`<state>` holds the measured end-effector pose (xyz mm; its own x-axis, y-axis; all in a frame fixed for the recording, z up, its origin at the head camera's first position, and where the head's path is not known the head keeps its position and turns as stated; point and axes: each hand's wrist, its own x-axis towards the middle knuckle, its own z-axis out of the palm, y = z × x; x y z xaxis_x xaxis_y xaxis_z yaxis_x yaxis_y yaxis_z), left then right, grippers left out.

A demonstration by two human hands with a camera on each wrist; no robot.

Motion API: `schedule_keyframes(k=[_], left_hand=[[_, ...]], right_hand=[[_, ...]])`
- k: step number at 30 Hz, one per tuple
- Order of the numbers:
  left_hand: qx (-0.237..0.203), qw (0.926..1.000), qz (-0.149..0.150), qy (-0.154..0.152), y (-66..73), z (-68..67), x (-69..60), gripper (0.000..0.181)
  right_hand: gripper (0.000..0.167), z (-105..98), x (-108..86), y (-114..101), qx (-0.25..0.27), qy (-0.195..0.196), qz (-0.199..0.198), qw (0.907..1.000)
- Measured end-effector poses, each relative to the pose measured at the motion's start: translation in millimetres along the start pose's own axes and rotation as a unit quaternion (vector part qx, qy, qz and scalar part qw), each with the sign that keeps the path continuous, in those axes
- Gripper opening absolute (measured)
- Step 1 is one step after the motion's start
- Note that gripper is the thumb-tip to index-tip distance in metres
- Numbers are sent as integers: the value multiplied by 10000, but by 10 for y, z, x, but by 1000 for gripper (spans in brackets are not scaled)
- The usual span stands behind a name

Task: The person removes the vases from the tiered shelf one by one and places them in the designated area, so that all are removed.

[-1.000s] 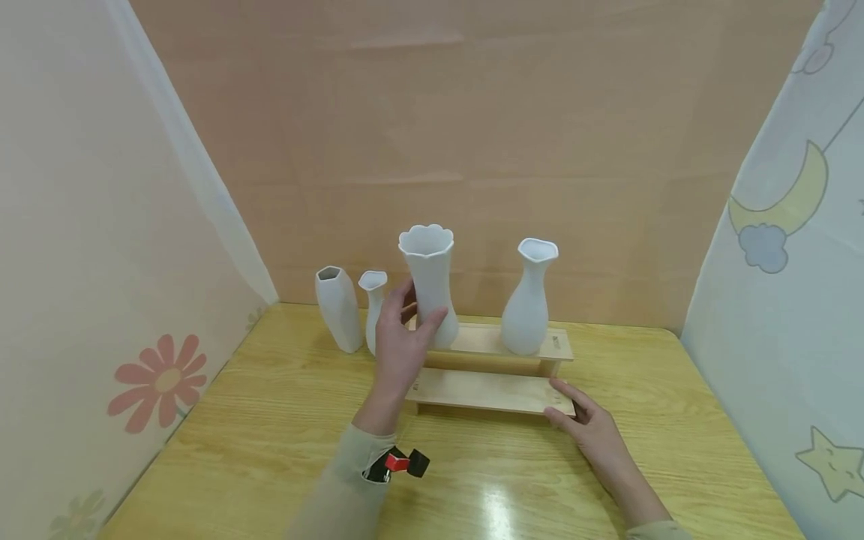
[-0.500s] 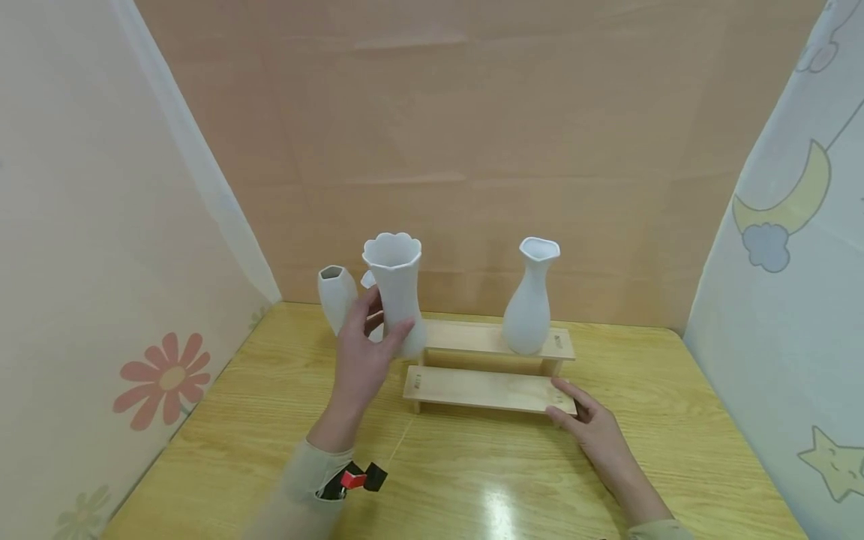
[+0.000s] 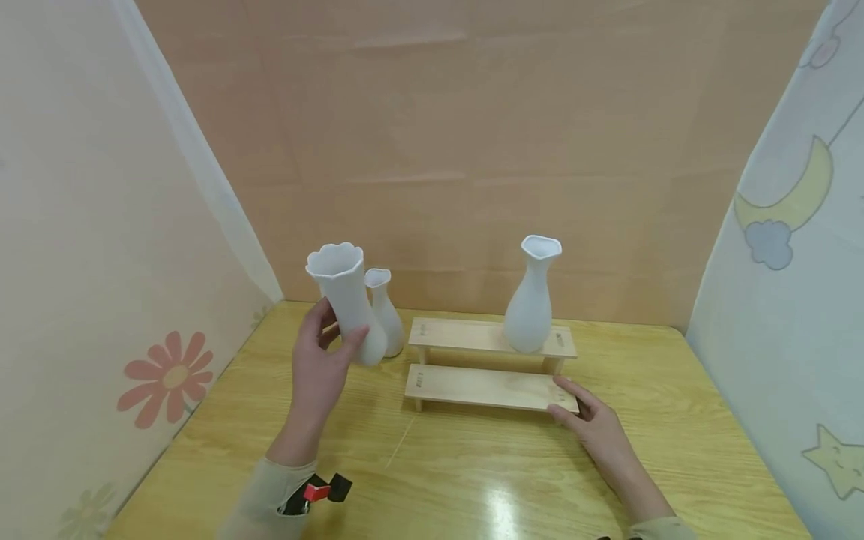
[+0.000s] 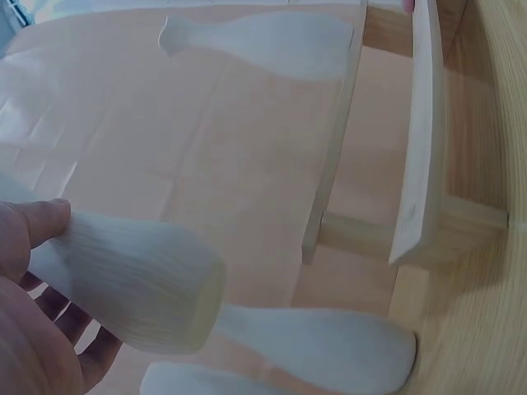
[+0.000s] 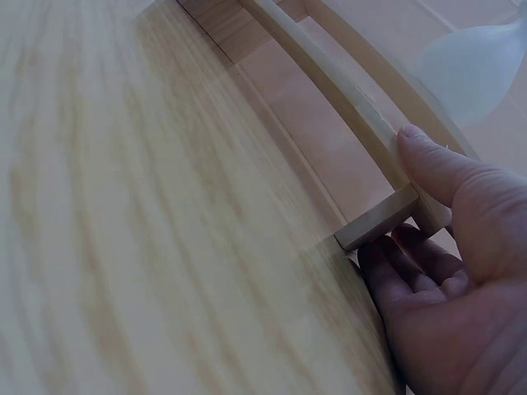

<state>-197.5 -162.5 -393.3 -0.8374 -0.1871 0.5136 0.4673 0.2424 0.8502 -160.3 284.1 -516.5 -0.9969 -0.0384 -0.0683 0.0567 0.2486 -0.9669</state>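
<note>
My left hand (image 3: 320,367) grips a white vase with a scalloped rim (image 3: 354,307) round its body. This vase is tilted, top to the left; the left wrist view shows its base (image 4: 210,304) off any surface. Behind it, a smaller white vase (image 3: 386,319) stands on the table, left of a two-step wooden stand (image 3: 486,386). My right hand (image 3: 597,431) holds the right end of the stand's lower step, thumb on top and fingers curled beneath in the right wrist view. A tall narrow-necked white vase (image 3: 529,311) stands at the right of the upper step (image 3: 459,335).
Another white vase (image 4: 198,380) shows partly at the bottom of the left wrist view; the held vase hides it in the head view. The wooden table (image 3: 432,465) is bounded by a peach cloth (image 3: 472,150) behind and patterned cloths at both sides.
My left hand has carried the scalloped vase from over the upper step leftward off the stand, passing in front of the smaller vases. The right hand stays on the lower step.
</note>
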Motion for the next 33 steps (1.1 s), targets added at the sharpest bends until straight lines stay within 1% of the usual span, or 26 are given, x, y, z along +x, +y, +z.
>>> schedule_keyframes(k=[3,10,15,18,22,27,33], left_hand=[[50,9998,-137,165,-48,-82,6,64],[215,9982,-303,478,-170,-243,33,64],[269,9966,-339,704,-279,-328,83,64],[457,9949,-374,822,-353,-373,111,64],[719,9930,-380,861,-445,-416,147,65],[782,9931,-335,808,-552,-466,191,63],[888,9913,-429,867,-708,-513,265,64]], right_hand=[[79,-8,4,-9,-10,14,23,10000],[78,-21,24,5,-87,30,32,10000],[78,-29,37,20,-150,63,16,9999],[78,-26,41,28,-184,83,41,9998],[77,-28,38,38,-142,79,28,9999],[77,-30,28,35,-47,56,-23,10000],[77,-23,36,30,-52,104,19,9999]])
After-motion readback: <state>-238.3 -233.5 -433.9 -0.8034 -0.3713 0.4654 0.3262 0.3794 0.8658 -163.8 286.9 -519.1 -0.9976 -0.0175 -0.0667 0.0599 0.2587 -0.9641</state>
